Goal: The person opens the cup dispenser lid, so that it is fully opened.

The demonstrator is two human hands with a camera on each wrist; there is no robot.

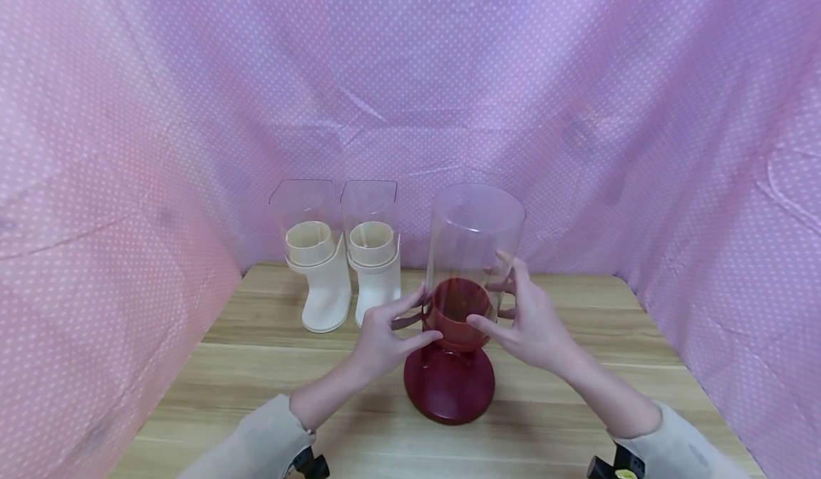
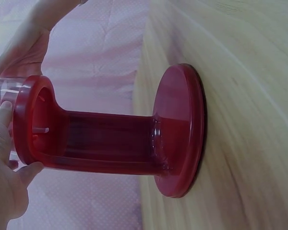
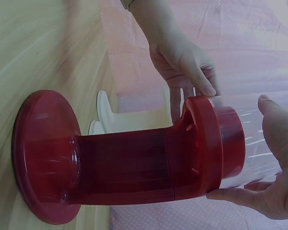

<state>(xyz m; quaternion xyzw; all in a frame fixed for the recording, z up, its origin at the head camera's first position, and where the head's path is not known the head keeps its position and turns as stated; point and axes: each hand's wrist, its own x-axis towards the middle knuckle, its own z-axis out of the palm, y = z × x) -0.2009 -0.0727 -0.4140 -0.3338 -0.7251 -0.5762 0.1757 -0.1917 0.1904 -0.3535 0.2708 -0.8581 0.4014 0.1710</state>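
Note:
A red stand (image 1: 449, 386), like that of a cereal dispenser, is upright on the table, with a round base, a column and a ring on top. Over the ring rises a clear cylinder (image 1: 477, 251), open at its top, with a red collar (image 3: 230, 142) inside its lower end. My left hand (image 1: 381, 340) holds the cylinder's bottom and the ring from the left, its thumb at the front. From the right, my right hand (image 1: 535, 326) grips the clear cylinder a little higher, fingers behind and thumb in front. Whether the cylinder is fully seated I cannot tell.
Two cream dispensers (image 1: 326, 297) with clear square hoppers stand side by side at the back left. The wooden table (image 1: 577, 393) has pink dotted cloth (image 1: 410, 51) hanging behind it and at both sides.

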